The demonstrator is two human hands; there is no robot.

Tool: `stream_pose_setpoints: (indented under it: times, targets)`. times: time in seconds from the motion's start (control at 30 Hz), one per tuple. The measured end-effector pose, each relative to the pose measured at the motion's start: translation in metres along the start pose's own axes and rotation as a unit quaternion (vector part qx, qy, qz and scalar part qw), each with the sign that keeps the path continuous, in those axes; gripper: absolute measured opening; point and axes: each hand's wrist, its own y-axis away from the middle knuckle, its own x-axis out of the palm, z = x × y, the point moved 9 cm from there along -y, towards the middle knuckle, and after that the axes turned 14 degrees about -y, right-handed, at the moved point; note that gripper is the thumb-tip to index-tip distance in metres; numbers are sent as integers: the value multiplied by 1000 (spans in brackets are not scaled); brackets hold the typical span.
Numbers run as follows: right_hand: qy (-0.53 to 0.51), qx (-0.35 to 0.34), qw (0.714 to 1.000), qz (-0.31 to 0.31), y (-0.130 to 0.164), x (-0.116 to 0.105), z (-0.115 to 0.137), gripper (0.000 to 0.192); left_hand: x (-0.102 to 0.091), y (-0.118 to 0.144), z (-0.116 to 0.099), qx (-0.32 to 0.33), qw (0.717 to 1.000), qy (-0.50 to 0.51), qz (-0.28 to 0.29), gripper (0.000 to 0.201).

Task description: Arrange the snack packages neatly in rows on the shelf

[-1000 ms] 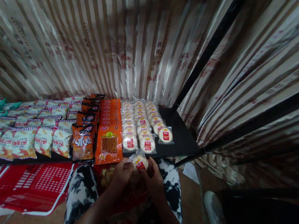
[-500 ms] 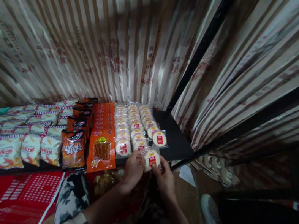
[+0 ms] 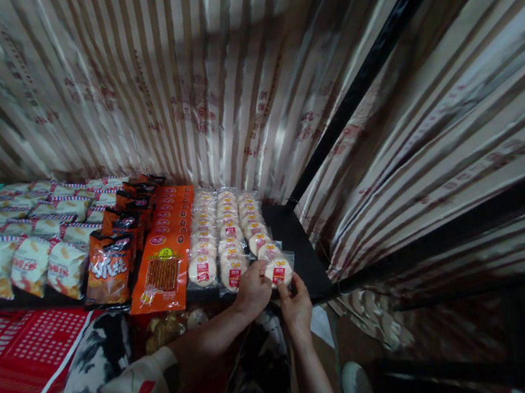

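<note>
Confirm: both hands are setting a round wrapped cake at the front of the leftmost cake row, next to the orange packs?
Not quite. The head view shows the left hand and right hand setting the round wrapped cake at the front of the rightmost cake row, by the shelf's bare end. The orange packs border the leftmost row.

Legible text scarce; frame dark, smeared.

- Brown-orange snack bag [image 3: 109, 272], front of its row: large white Chinese chars on front, stylised, can't make out for sure.
- Flat orange packs [image 3: 163, 276]: small round green-yellow badge up top, print too small to read.
- Round cakes in clear wrap [image 3: 278, 271]: red label w/ yellow mark, no chars legible.
- White-orange chip bags [image 3: 30, 262]: red lettering, blurred.
- Red sheet [image 3: 19, 342]: white grid of print, unreadable.
- Striped curtain [image 3: 195, 100]: faint red marks, unreadable.
</note>
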Motion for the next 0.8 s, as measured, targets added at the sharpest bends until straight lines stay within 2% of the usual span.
stream_pose_setpoints:
  times: [0.17,0.33,0.43,0.6,0.8]
  targets:
    - [78,-61,995,4,-17,4,6,74,7,-9,1,-4,999,-35,1,47]
    - [123,-115,985,24,-26,13,11,69,11,-15,1,2,998,-61,6,49]
    - [140,-115,983,36,-29,17,11,64,12,-16,1,-8,996,-85,6,48]
    - [153,-73,985,32,-31,18,5,66,13,-17,-1,-8,995,-100,8,44]
    - [149,-110,981,56,-33,28,5,71,10,-9,-9,-1,993,-114,-12,41]
